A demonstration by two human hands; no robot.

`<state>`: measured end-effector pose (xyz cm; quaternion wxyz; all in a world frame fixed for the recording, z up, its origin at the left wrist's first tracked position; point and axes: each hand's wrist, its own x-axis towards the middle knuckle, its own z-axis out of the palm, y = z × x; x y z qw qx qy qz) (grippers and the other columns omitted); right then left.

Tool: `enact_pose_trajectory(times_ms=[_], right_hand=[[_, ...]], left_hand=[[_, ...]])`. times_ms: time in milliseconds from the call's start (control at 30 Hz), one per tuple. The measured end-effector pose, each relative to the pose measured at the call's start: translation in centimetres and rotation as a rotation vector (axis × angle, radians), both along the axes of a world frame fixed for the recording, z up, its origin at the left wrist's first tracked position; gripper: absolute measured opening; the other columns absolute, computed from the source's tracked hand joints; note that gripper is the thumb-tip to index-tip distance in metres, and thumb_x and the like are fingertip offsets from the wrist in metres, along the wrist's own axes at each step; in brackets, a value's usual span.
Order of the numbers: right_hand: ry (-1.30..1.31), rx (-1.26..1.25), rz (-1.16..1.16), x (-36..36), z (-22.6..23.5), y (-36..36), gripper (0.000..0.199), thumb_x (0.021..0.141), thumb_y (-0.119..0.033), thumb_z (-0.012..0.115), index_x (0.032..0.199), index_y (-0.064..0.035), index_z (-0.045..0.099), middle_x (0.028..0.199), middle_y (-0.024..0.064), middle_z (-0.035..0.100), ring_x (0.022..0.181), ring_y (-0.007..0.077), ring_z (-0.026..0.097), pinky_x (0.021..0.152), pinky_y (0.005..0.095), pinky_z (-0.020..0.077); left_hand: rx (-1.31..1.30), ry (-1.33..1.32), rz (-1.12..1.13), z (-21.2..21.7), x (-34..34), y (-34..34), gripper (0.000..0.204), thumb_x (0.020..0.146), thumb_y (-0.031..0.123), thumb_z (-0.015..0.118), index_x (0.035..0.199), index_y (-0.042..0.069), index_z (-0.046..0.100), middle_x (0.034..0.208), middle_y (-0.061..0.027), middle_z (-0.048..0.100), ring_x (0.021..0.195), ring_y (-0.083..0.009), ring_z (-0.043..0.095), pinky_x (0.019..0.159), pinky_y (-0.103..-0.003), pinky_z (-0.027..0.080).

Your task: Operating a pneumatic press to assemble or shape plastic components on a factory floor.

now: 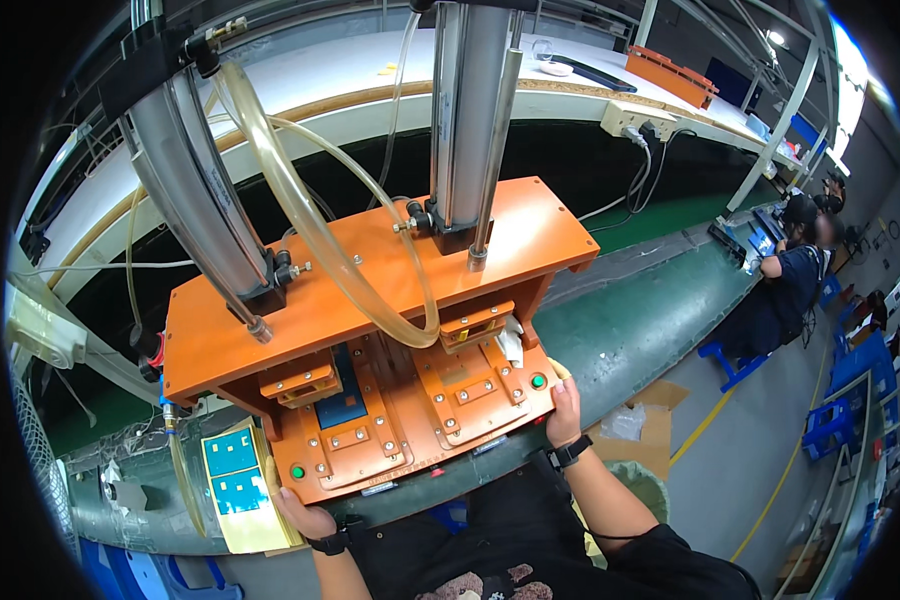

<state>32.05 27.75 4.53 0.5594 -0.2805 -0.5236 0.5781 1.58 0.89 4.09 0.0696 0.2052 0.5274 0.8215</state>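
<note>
An orange pneumatic press (400, 270) stands in front of me, with two silver cylinders (465, 120) on top and two stations below. Under its left head a blue flat panel (342, 402) lies in the fixture, partly hidden. A whitish scrap (511, 343) sits by the right head. My left hand (307, 516) rests at the base's front left corner, near a green button (298, 472). My right hand (564, 408) lies along the right side, near another green button (538, 381). Yellowish covers show on the fingertips of both hands. Their fingers look stretched along the sides, neither holding anything.
Left of the press, blue panels (235, 450) lie on a yellow stack (270, 535). Clear hoses (310, 220) loop over the press. The green bench (650, 300) runs right toward a seated person (795, 270). A cardboard box (660, 415) and a bin (635, 485) stand below.
</note>
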Motion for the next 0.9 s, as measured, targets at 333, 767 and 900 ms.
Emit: enact_pose_trajectory(times_ms=[333,767,900], right_hand=[[-0.035,0.004,0.012,0.0,-0.4,0.4,0.055,0.095,-0.029,0.045,0.136,0.0071,0.041,0.129,0.0154,0.054,0.119,0.0204,0.053,0.103,0.0318,0.0391],[0.021,-0.006,-0.008,-0.2,0.2,0.1,0.052,0.095,-0.028,0.047,0.134,0.0068,0.045,0.124,0.0123,0.058,0.115,0.0169,0.053,0.101,0.03,0.0386],[-0.041,0.005,0.011,-0.1,0.2,0.2,0.055,0.095,-0.03,0.045,0.135,0.0072,0.041,0.129,0.0153,0.055,0.119,0.02,0.053,0.103,0.0311,0.0392]], left_hand=[[-0.078,0.026,0.028,-1.1,-0.7,-0.6,0.051,0.1,0.028,0.034,0.138,-0.006,0.04,0.135,-0.0187,0.047,0.123,-0.0266,0.049,0.104,-0.037,0.04],[-0.064,-0.003,-0.006,-1.3,-0.7,-0.8,0.052,0.101,0.03,0.035,0.137,-0.007,0.04,0.134,-0.0186,0.048,0.122,-0.0255,0.049,0.103,-0.036,0.04],[-0.031,-0.038,0.059,-0.7,-0.2,-0.2,0.048,0.102,0.032,0.038,0.13,-0.006,0.046,0.126,-0.0166,0.054,0.114,-0.0244,0.055,0.097,-0.035,0.045]])
